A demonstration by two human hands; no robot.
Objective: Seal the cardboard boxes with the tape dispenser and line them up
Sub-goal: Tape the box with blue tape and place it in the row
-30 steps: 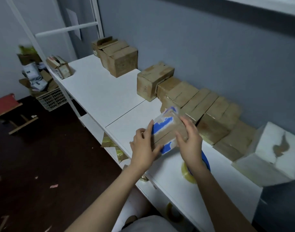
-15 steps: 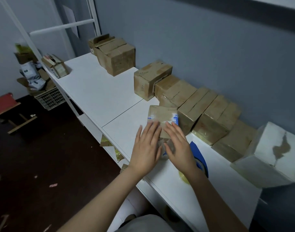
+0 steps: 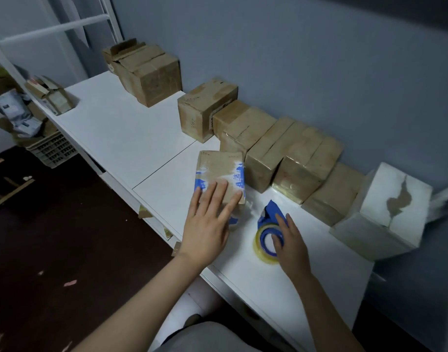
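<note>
Moved off the box [image 3: 217, 168], the right hand [image 3: 291, 246] is laid on the tape dispenser [image 3: 267, 222], its grip not discernible, while the box is pinned to the worktop [image 3: 116, 128] by the flat, straight-fingered left hand [image 3: 207, 224], presumably for taping.

Dim, cool indoor light; soft shadows; wide-angle edge distortion; slight blur

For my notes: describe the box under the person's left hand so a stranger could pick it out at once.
Start at the white table along the grey-blue wall, where a row of brown boxes stands against the wall. One box sits in front of that row, with the left hand resting flat on it. Unlike its plain neighbours, it carries blue and white print.
</note>
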